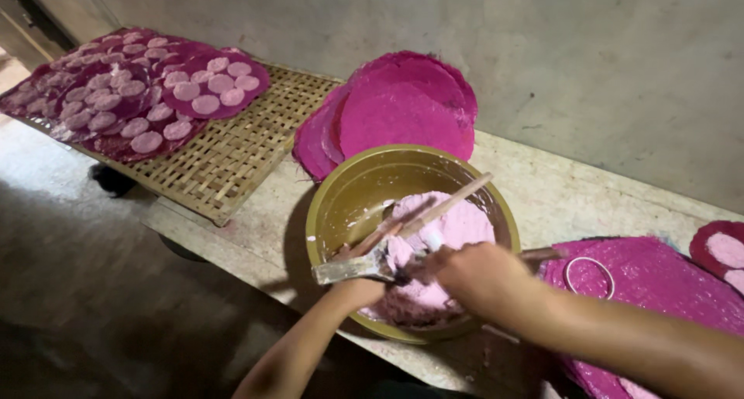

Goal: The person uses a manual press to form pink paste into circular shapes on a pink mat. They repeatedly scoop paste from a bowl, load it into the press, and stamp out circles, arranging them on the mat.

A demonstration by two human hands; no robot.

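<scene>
Over bowl (335, 205), right hand (480, 279) grips paddle (353, 269)

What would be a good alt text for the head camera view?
Two bare hands, left hand and right hand, work pink dough in a green bowl with a flat scraper. Pink mats lie behind, and dough discs rest on a bamboo tray.

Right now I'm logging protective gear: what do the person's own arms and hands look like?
Both forearms are bare: no sleeves show, and I see no gloves, watch or rings. The left hand and right hand carry smears of pink paste on the fingers.
</scene>
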